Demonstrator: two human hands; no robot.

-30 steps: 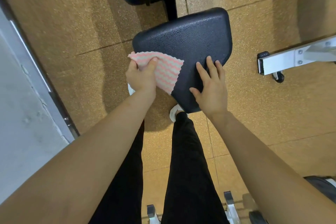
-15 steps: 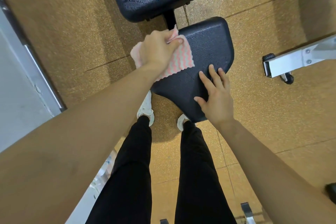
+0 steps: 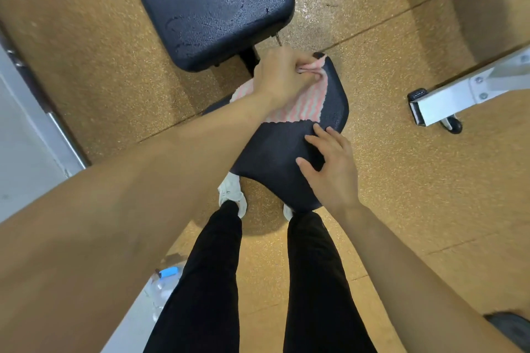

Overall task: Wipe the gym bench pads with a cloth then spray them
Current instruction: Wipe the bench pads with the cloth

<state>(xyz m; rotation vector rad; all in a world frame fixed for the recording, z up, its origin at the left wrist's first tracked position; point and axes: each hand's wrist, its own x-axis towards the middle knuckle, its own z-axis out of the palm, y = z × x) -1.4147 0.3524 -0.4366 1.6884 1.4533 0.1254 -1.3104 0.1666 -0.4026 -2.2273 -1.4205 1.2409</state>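
A small black seat pad (image 3: 275, 157) of the gym bench lies right below me, and the larger black back pad (image 3: 209, 3) lies beyond it. My left hand (image 3: 281, 76) grips a pink and white striped cloth (image 3: 304, 103) at the far end of the seat pad, with the cloth spread over the pad under my wrist. My right hand (image 3: 332, 169) rests flat on the near right part of the seat pad with its fingers straight. A clear spray bottle with a blue top (image 3: 165, 281) lies low on the left, partly hidden behind my left arm.
A white metal frame leg with a small wheel (image 3: 436, 106) reaches in from the right over the tan speckled floor (image 3: 401, 180). A grey wall and door frame (image 3: 28, 135) run along the left. My legs and white shoes (image 3: 232, 195) stand at the seat pad's near end.
My left hand has swept the cloth from the seat pad's near left edge across to its far right end. My right hand has stayed on the pad. The view has shifted downward.
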